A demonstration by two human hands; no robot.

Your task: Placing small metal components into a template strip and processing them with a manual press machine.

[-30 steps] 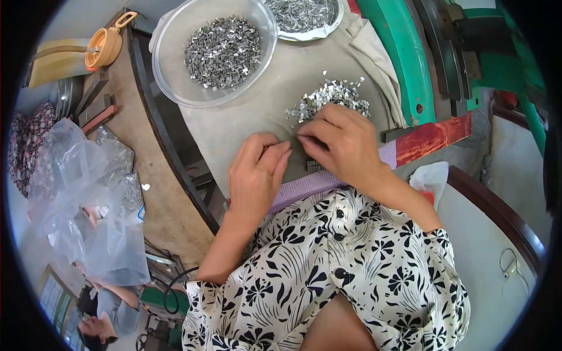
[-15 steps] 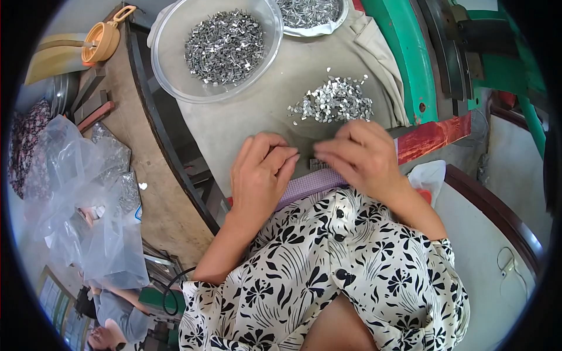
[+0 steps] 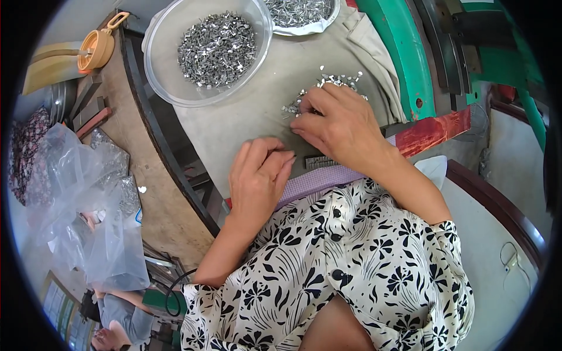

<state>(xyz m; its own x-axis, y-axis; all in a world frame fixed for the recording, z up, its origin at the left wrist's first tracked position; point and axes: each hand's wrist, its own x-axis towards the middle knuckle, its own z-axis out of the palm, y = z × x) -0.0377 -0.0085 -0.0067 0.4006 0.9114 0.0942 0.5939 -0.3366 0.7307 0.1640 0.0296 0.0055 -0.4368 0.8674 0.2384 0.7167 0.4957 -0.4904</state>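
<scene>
My left hand rests above the beige cloth, thumb and forefinger drawn together in a pinch. Whatever lies between those fingertips is too small or hidden to make out. Reaching over the pile of small shiny flat metal pieces is my right hand, which covers much of it. Its thumb and forefinger are apart, and nothing shows between them. Between my hands and my body lies a small dark metal block with a row of slots, beside a folded purple checked cloth.
A clear plastic bowl of small metal parts stands at the far left of the cloth, near a second bowl of metal pins. Green machine framework borders the right. Plastic bags lie at left; another person is at lower left.
My right hand has moved away from my body, from near the slotted block onto the pile of metal pieces. More of the block now shows. My left hand stays nearly in place, still pinched.
</scene>
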